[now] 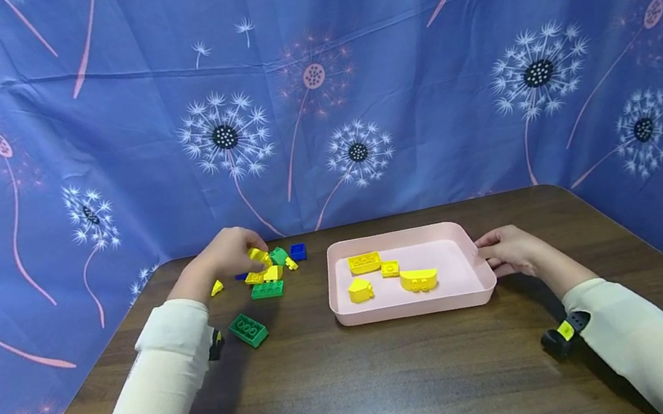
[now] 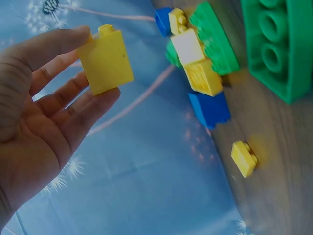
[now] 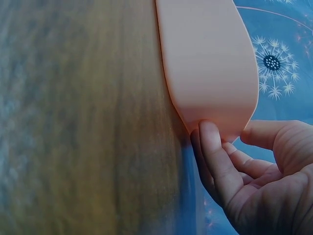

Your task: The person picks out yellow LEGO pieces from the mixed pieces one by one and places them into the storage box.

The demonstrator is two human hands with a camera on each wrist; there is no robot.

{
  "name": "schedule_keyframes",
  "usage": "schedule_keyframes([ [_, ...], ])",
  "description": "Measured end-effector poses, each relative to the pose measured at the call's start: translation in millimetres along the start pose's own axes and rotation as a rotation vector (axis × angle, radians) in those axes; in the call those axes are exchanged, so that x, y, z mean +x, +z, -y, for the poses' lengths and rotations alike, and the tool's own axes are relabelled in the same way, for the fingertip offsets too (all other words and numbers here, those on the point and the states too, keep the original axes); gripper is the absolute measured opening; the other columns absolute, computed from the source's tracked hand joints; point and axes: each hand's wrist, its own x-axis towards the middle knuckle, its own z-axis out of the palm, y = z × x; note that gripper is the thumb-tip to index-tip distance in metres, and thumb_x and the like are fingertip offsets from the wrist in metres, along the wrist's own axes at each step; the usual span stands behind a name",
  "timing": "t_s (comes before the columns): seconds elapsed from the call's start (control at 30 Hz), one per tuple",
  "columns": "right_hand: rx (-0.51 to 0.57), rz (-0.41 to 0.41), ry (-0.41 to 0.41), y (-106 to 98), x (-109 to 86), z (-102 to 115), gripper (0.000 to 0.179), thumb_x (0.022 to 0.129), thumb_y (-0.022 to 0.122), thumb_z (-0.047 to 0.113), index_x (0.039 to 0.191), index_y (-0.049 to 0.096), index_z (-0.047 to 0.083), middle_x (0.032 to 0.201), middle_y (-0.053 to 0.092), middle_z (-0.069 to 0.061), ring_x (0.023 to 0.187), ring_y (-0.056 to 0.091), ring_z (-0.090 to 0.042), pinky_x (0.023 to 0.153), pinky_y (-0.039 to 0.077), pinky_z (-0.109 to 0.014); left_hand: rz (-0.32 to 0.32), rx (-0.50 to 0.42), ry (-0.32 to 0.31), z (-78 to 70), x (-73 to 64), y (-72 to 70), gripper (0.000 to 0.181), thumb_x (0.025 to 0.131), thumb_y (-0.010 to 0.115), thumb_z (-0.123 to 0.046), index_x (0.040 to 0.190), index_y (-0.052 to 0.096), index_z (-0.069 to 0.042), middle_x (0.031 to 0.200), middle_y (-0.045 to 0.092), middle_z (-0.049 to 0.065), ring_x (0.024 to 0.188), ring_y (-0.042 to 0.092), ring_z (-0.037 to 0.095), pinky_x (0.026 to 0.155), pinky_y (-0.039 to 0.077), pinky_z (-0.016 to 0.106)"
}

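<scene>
My left hand pinches a yellow toy brick between thumb and fingers, raised over a loose pile on the table's left. Below it are a yellow brick, a green brick and a blue brick. On the right, my right hand holds the end of a pink tray. In the right wrist view its thumb touches the tray's rim and its fingers press low on the outer wall. Several yellow pieces lie inside the tray, among them a curved one.
A larger green brick lies nearer the front, apart from the pile. One small yellow piece sits left of the pile, close to the left wrist. A blue dandelion-print cloth hangs behind the brown wooden table.
</scene>
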Motion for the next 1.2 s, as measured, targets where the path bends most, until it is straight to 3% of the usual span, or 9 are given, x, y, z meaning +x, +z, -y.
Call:
schedule_keyframes([
  [0.47,-0.006,-0.006,0.003,0.6,-1.7,1.5,0.045,0.097,0.052,0.003,0.132,0.036,-0.022,0.098,0.065,-0.013,0.082,0.066,-0.017,0.075,0.057,-0.041,0.002,-0.017,0.136,-40.1,9.3,4.8,0.026,0.077,0.081,-0.015,0.101,0.075,-0.006,0.094,0.071,0.002,0.083,0.062,0.017,0.076,0.054,0.035],
  [0.93,-0.035,-0.006,0.006,2.1,-2.3,3.9,0.046,0.096,0.051,0.002,0.132,0.035,-0.022,0.099,0.064,-0.014,0.082,0.066,-0.016,0.075,0.057,-0.04,0.016,-0.015,0.254,-70.3,20.4,20.2,0.025,0.077,0.08,-0.014,0.1,0.075,-0.005,0.093,0.07,0.002,0.082,0.059,0.019,0.07,0.051,0.028],
  [1.2,-0.038,-0.009,0.015,-0.3,-2.8,6.7,0.047,0.097,0.051,0.003,0.133,0.035,-0.022,0.107,0.061,-0.022,0.084,0.066,-0.018,0.077,0.057,-0.041,0.033,-0.02,0.231,-81.5,39.6,27.5,0.025,0.079,0.081,-0.018,0.102,0.075,-0.011,0.094,0.068,-0.002,0.08,0.057,0.016,0.07,0.051,0.028],
])
